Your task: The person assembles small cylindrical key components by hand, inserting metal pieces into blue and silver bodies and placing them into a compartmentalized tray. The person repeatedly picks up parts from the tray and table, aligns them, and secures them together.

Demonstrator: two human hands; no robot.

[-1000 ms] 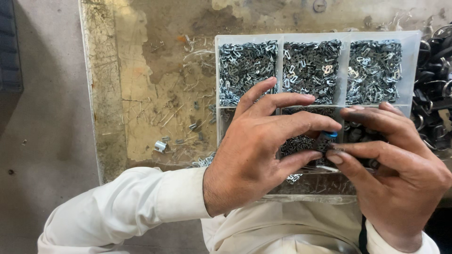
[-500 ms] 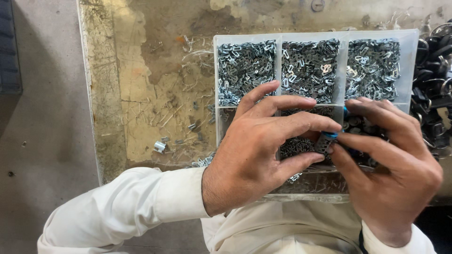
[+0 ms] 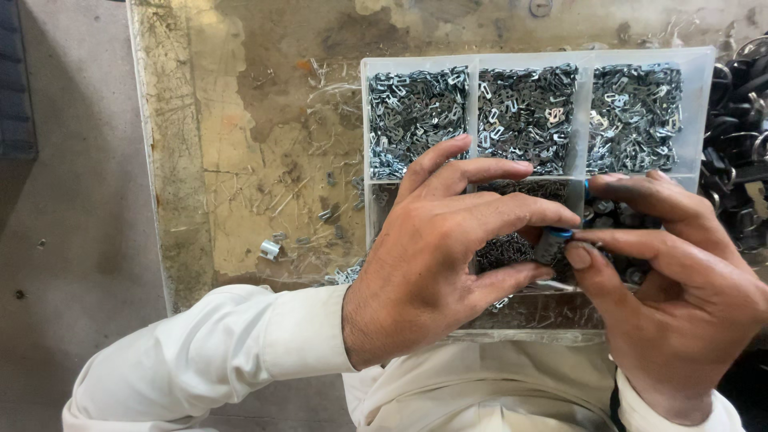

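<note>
A clear plastic compartment tray (image 3: pixel 364 120) is set on a worn, stained worktop (image 3: pixel 240 160), and it serves as the landmark here. Its far row is divided into three compartments: the left one is filled with small bright metal clips (image 3: pixel 416 108), the middle one with similar stamped metal pieces (image 3: pixel 524 112), and the right one with more shiny clips (image 3: pixel 636 116). The near row is mostly hidden by the hands; darker, finer metal parts (image 3: pixel 500 252) are seen in it, though the exact compartment cannot be told.

Over the near row of the tray, a small dark cylindrical part with a blue band (image 3: pixel 552 242) is pinched between the two hands. The left hand (image 3: pixel 436 264) is curled, its fingers half closed with the fingertips pressed against the part. The right hand (image 3: pixel 680 288) is likewise bent, its thumb and forefinger closed on the same part from the other side.

To the left of the tray, loose metal scraps and a small silver piece (image 3: pixel 270 250) are scattered on the scratched, yellow-brown surface. To the right of the tray, a heap of dark rings (image 3: pixel 740 104) is seen. Left of the worktop, a grey concrete floor (image 3: pixel 72 240) is visible. White sleeves (image 3: pixel 208 352) are worn by the person.
</note>
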